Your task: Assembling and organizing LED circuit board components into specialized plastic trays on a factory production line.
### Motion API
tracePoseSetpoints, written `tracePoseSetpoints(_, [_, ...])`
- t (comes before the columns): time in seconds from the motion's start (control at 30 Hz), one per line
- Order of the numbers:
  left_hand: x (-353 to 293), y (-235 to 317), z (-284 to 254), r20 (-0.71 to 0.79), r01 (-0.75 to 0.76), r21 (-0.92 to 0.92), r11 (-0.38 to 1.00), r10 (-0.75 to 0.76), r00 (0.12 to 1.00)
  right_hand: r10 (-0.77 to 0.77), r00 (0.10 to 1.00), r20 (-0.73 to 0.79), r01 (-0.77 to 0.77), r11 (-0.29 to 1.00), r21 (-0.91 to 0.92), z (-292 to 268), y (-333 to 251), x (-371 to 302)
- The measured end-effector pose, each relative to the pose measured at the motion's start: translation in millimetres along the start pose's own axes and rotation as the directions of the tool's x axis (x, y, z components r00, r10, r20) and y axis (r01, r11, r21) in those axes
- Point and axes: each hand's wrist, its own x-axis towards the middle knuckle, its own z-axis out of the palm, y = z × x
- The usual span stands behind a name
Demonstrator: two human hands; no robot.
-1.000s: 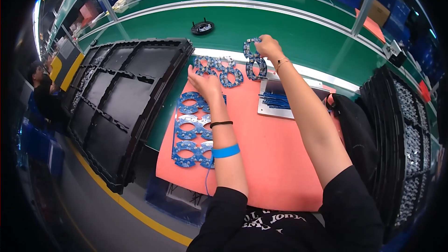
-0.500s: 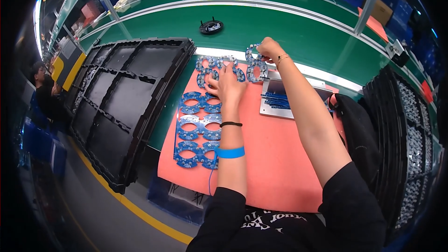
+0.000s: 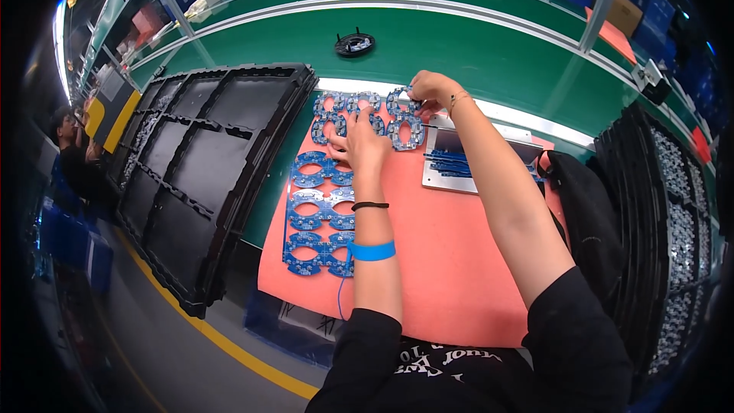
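Blue ring-shaped circuit boards (image 3: 309,210) lie in joined rows on a pink mat (image 3: 459,260). My left hand (image 3: 365,141) rests with fingers spread over a separate far group of circuit boards (image 3: 330,103), hiding part of them. Just right of that group, my right hand (image 3: 434,92) pinches the upper right edge of a joined pair of circuit boards (image 3: 405,134). To the right is a silver metal fixture (image 3: 459,182) with narrow blue board strips (image 3: 451,162) lying on it.
Left of the mat leans a stack of black compartment trays (image 3: 183,183). Another stack of filled trays (image 3: 677,252) stands at right, beside a black bag (image 3: 585,214). Beyond the mat, a round black part (image 3: 355,44) sits on the green conveyor belt (image 3: 474,38).
My right hand has moved left with the pair of circuit boards, closer to the far group. My left hand and that group have shifted slightly left. The round black part has moved slightly right.
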Motion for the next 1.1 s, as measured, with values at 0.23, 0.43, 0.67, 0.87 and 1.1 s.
tracePoseSetpoints(0.23, [-8.7, 17.7, -17.1, 0.033, 0.049, 0.076, 0.996, -0.052, 0.998, -0.403, 0.886, -0.229, 0.232, 0.813, -0.534, 0.9, 8.3, -5.2])
tracePoseSetpoints(0.43, [-12.8, 19.7, -22.8, 0.083, 0.065, 0.120, 0.991, -0.075, 0.994, -0.495, 0.868, 0.039, 0.467, 0.786, -0.404, -48.9, 3.8, -42.3])
tracePoseSetpoints(0.67, [-1.2, 3.2, -15.5, -0.065, -0.109, 0.023, 0.994, 0.110, 0.992, -0.604, 0.722, 0.338, 0.682, 0.537, -0.496, -45.2, 10.5, -98.6])
tracePoseSetpoints(0.87, [-13.3, 19.8, -21.8, -0.087, -0.055, 0.024, 0.998, 0.057, 0.995, -0.602, 0.738, 0.306, 0.667, 0.579, -0.469, -39.8, 13.1, -104.7])
tracePoseSetpoints(1.1, [-16.5, 26.5, -21.0, -0.098, -0.024, -0.006, 1.000, 0.023, 0.995, -0.661, 0.739, 0.130, 0.616, 0.584, -0.528, -38.3, 19.9, -115.7])
